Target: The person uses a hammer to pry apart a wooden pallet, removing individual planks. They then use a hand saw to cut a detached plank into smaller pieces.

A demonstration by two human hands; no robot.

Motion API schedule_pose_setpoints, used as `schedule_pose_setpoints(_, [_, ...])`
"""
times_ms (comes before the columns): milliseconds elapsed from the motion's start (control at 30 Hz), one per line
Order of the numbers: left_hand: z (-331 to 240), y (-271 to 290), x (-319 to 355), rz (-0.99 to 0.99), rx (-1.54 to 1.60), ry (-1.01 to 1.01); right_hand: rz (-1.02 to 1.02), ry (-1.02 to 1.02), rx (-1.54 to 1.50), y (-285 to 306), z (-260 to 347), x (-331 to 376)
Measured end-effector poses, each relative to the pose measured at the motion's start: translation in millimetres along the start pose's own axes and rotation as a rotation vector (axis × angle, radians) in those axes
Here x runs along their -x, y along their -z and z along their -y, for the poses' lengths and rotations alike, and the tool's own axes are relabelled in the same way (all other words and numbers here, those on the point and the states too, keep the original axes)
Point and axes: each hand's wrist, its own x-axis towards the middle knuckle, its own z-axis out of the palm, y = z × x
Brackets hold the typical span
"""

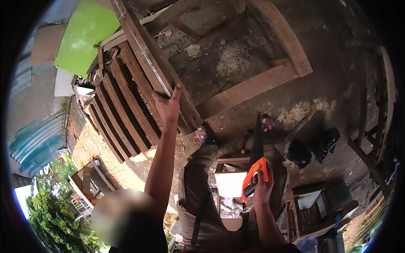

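Observation:
My left hand [168, 105] grips the near end of a long wooden beam [145, 50], its thumb and index finger spread across the top. A pale line runs along the beam. In my right hand [262, 185] is a handsaw [256, 145], held by its orange and black handle. The saw's dark blade points forward between my feet and stands apart from the beam. A rectangular wooden frame [253, 87] lies on the ground beyond, meeting the beam near its end.
Several dark planks [126, 107] lie side by side at the left. A long blade [298, 128] with a curved handle lies by sawdust on the right, near black crumpled items [299, 152]. Behind me at the right stands a wooden stool-like frame [320, 206]. My shoes [205, 134] are close to the beam.

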Motion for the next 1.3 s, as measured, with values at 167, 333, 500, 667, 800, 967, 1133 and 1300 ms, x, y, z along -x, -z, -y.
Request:
schedule_pose_setpoints(167, [9.9, -10.3, 12.4, -0.106, 0.029, -0.281, 0.153, -0.087, -0.243, -27.3, 13.4, -26.7])
schedule_pose_setpoints(333, [19.6, -9.7, 12.6, -0.012, 0.191, -0.328, 0.138, -0.101, -0.260, -24.4, -21.6, -79.3])
schedule_pose_setpoints(500, [22.0, -4.0, 19.8, -0.034, 0.211, -0.368, 0.310, -0.024, -0.283, -6.6, -84.4, -117.0])
schedule_pose_setpoints(667, [46.9, 2.7, 14.3, -0.015, 0.342, -0.420, 0.524, 0.082, -0.411, 1.8, -113.3, -120.0])
schedule_pose_setpoints(800, [50.3, 15.0, 54.6, -0.117, 0.194, -0.422, 0.520, 0.190, -0.445, 9.6, -108.4, -102.0])
schedule_pose_setpoints(967, [52.9, 56.6, 115.7, 0.075, 0.656, -0.158, 0.562, 0.300, -0.483, 17.7, -128.6, -103.6])
schedule_pose_setpoints(1133, [126.9, 9.1, 163.5, -0.052, 0.567, -0.326, 0.549, 0.311, -0.490, 16.8, -137.1, -114.4])
schedule_pose_setpoints(1300, [169.5, -2.5, 217.7, 0.061, 0.838, -0.336, 0.500, 0.575, -0.160, 2.3, -134.3, -103.5])
